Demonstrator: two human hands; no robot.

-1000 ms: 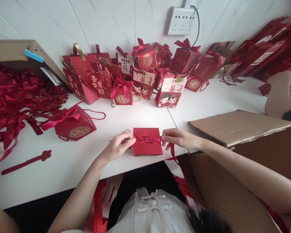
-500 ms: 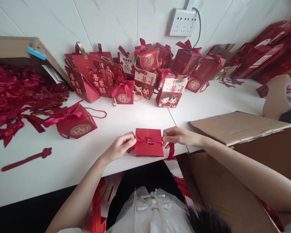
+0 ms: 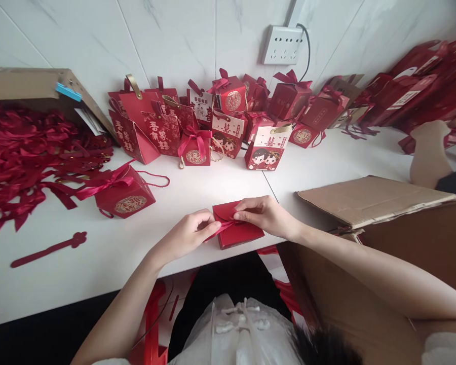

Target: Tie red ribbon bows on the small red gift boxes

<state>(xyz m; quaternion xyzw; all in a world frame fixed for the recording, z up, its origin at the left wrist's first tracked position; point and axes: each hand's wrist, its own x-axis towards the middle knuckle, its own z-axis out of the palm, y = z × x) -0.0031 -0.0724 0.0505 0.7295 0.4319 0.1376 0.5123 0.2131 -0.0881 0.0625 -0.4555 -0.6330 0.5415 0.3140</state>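
A small flat red gift box (image 3: 239,237) lies near the table's front edge, turned slightly. Over its top runs a red ribbon (image 3: 225,225). My left hand (image 3: 195,230) is closed at the box's left side, thumb and fingers pinching the ribbon. Above the middle of the box, my right hand (image 3: 262,215) pinches the ribbon too, its fingertips close to the left hand's thumb. The right hand covers the upper right of the box and the middle of the ribbon.
Finished-looking red gift boxes (image 3: 197,147) stand along the wall. A bow-tied box (image 3: 125,195) and a flower-ended strip (image 3: 49,250) lie left, by a carton (image 3: 26,83) of ribbons. An open cardboard box (image 3: 376,197) is at right; another person's arm (image 3: 429,147) rests beyond.
My right hand has moved left from the box's right edge onto its middle. The ribbon was stretched straight between both hands before. The box has turned a little.
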